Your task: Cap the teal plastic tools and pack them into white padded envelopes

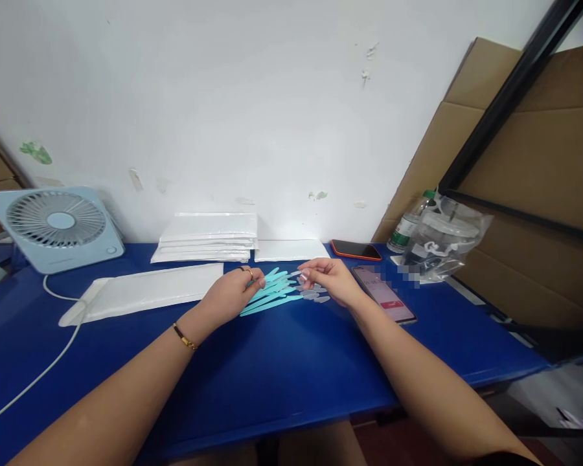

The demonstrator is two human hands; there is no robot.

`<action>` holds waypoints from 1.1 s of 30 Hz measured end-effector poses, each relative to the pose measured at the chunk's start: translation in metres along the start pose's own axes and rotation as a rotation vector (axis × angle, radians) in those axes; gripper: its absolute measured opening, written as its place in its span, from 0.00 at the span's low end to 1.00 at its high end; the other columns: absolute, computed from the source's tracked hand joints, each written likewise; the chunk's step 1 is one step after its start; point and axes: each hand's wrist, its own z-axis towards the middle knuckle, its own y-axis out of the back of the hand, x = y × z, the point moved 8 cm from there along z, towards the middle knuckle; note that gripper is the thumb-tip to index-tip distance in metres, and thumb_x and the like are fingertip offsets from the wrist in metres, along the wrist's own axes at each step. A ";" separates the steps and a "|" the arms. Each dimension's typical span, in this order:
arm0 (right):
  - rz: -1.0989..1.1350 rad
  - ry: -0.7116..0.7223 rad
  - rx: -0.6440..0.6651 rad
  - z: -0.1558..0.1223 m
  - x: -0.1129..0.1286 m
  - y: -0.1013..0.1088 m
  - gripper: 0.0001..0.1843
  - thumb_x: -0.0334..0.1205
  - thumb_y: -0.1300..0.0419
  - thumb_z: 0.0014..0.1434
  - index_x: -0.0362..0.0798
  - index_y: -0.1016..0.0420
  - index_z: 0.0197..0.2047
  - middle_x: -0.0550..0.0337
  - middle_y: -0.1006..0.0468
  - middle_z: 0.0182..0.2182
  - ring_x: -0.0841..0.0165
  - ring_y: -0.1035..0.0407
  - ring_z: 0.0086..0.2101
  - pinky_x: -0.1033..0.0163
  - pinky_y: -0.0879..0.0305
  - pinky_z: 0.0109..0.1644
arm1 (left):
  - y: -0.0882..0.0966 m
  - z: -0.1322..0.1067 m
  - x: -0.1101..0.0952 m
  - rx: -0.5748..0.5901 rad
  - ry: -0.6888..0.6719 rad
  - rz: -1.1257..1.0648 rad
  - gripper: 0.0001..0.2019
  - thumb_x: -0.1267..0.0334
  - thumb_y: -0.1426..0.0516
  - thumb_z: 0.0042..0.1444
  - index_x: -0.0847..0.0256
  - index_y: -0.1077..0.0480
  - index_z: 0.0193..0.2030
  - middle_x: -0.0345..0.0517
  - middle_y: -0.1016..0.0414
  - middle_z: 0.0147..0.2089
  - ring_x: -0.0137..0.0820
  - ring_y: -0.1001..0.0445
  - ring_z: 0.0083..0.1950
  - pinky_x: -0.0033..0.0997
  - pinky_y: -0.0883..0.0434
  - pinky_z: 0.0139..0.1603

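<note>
Left hand (230,291): fingers near teal sticks (267,301), grip unclear | right hand (331,279): fingers pinching clear piece (295,273) | many sticks, clear pieces (311,295) apparently left, loose on counter (272,382) | done: cannot tell

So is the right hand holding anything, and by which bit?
The right hand seems to pinch a small clear piece by its right end; too small to be sure.

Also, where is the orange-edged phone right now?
In the head view, the orange-edged phone lies at the back of the blue table, right of centre, between a white packet and the water bottle, beyond the right hand.
</note>
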 end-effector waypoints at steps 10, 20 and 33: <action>0.050 0.021 -0.040 0.000 0.000 -0.009 0.16 0.50 0.36 0.50 0.44 0.26 0.31 0.60 0.24 0.23 0.72 0.30 0.21 0.64 0.32 0.29 | -0.002 -0.001 -0.007 0.023 -0.021 0.083 0.17 0.53 0.58 0.62 0.57 0.33 0.36 0.43 0.32 0.33 0.32 0.34 0.34 0.31 0.38 0.36; -0.076 0.063 -0.011 -0.003 0.005 -0.005 0.17 0.46 0.34 0.48 0.45 0.23 0.39 0.58 0.22 0.24 0.68 0.27 0.28 0.62 0.31 0.34 | -0.003 -0.001 -0.004 0.034 -0.006 0.053 0.18 0.52 0.58 0.61 0.57 0.32 0.36 0.42 0.31 0.34 0.33 0.33 0.35 0.31 0.38 0.36; -0.168 0.090 -0.137 0.004 0.009 0.030 0.17 0.44 0.33 0.46 0.43 0.22 0.38 0.58 0.23 0.22 0.68 0.28 0.26 0.62 0.33 0.34 | -0.011 0.002 0.011 -0.060 0.072 0.114 0.45 0.37 0.48 0.49 0.65 0.52 0.66 0.60 0.46 0.65 0.49 0.46 0.64 0.45 0.42 0.59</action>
